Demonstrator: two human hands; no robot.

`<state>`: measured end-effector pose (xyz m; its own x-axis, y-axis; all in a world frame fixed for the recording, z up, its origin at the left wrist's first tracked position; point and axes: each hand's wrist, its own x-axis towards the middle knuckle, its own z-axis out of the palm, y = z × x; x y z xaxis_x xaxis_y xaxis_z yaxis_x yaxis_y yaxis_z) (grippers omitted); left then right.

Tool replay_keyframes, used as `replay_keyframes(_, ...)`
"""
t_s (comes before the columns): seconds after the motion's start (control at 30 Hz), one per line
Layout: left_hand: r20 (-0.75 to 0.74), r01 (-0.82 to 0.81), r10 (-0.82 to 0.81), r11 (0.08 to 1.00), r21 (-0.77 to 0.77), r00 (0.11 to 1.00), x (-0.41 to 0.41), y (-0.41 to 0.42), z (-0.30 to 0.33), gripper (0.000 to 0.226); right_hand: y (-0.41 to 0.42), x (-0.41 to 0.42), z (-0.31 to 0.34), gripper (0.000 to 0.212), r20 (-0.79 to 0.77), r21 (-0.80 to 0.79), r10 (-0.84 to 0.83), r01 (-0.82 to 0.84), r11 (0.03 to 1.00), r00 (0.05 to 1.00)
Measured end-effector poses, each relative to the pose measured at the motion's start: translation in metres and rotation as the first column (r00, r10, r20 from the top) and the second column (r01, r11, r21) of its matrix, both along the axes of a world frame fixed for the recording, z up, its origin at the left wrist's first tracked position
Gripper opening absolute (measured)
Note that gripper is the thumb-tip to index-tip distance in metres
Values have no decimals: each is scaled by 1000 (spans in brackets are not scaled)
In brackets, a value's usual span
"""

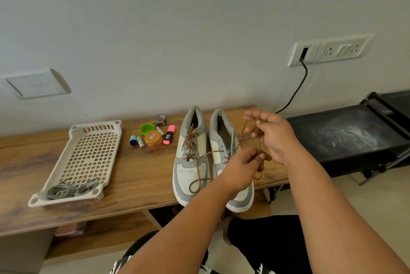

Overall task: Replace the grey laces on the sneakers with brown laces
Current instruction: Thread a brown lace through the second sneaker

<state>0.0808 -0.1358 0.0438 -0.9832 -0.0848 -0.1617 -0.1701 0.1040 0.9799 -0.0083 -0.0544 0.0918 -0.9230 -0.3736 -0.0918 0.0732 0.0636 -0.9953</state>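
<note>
Two sneakers sit side by side at frame centre on the wooden bench [137, 187], toes toward the camera. Left sneaker [190, 158] is fully laced in brown, bow tied near the top. Right sneaker [224, 147] has brown lace only through the lower eyelets; most of its front is hidden behind the left hand and forearm.

Left hand [241, 169], centre frame, fingers curled, pinching one strand of the brown lace [200, 171]. A slack loop of that lace hangs over the toe of the left sneaker. Right hand [271, 134], just right of and above the left hand, raised over the right sneaker, fingers curled, pinching the other strand, which runs down toward the shoe.

Grey laces [66, 189]: two coiled bundles in the near end of the beige perforated tray [88, 151], left of frame, well apart from the sneakers.

Clutter between tray and sneakers: green cap [147, 128], orange-lidded jar [152, 140], pink highlighter [169, 137], battery [140, 142], small blue-topped item [133, 140], a roll of tape [161, 119] further back. None touches the shoes.

Right of frame: black dusty stand [341, 138] butting the bench end. Black cable [297, 89] drops from the wall socket plate [328, 51], upper right, passing behind the right hand. Switch plate [36, 84] on the wall at left.
</note>
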Motion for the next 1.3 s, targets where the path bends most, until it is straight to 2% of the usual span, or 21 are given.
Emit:
replay_keyframes(0.1,-4,-40,40,999,2,999,3,-8,0,20,6,-6,-7,43,-40,175,-93,99,980,995)
replay_keyframes(0.17,-42,-77,73,993,-90,996,6,-20,2,16,13,-10,-13,41,-137,386,-109,155,909,984)
replay_keyframes(0.23,-71,-136,128,983,-124,989,11,-35,7,13,18,-13,-17,39,-161,502,-116,182,846,980)
replay_keyframes(0.27,-75,-159,153,984,-87,985,13,-44,10,12,20,-14,-18,37,-159,522,-126,191,831,979)
replay_keyframes(0.37,-40,-169,177,974,152,983,17,-68,20,10,22,-15,-18,29,-186,587,-135,220,779,973)
replay_keyframes(0.43,-28,-193,202,962,193,979,17,-82,21,12,21,-12,-16,28,-192,692,-45,168,702,980)
replay_keyframes(0.53,-37,-243,247,966,85,968,17,-90,16,15,13,-3,-12,48,-124,837,184,3,548,975)
replay_keyframes(0.57,-38,-241,244,968,66,969,17,-89,14,15,9,2,-9,55,-122,832,258,-43,553,958)
replay_keyframes(0.6,-42,-234,236,970,60,971,17,-87,14,15,4,6,-5,58,-129,796,327,-99,597,936)
replay_keyframes(0.67,-74,-223,227,973,57,971,16,-81,11,16,-5,15,2,50,-113,652,416,-249,716,902)
replay_keyframes(0.7,-97,-227,231,973,46,968,15,-79,9,18,-8,18,4,41,-104,605,446,-299,738,889)
replay_keyframes(0.77,-143,-252,250,968,2,958,13,-77,7,19,-11,22,5,20,-133,648,490,-299,700,862)
replay_keyframes(0.83,-160,-280,273,960,-23,949,11,-79,7,17,-9,20,2,9,-173,719,492,-232,655,853)
replay_keyframes(0.9,-156,-286,279,958,-27,948,10,-82,7,17,-7,16,-2,14,-136,710,481,-253,658,866)
replay_keyframes(0.97,-150,-276,267,960,-45,952,10,-83,5,16,-7,15,-5,32,-17,615,503,-387,687,864)
replay_keyframes(1.03,-150,-268,254,960,-80,955,9,-83,3,15,-10,16,-10,27,39,547,525,-457,701,850)
replay_keyframes(1.1,-146,-273,258,957,-96,955,9,-83,3,14,-13,15,-11,7,-5,619,512,-399,676,859)
replay_keyframes(1.13,-137,-282,268,954,-99,954,9,-84,3,14,-11,13,-10,4,-48,676,485,-330,659,873)
replay_keyframes(1.23,-94,-304,296,948,-94,951,10,-90,4,10,1,0,-14,10,-154,750,341,-114,651,927)
replay_keyframes(1.3,-76,-299,293,952,-70,953,11,-93,4,7,9,-5,-16,12,-151,749,288,-80,657,946)
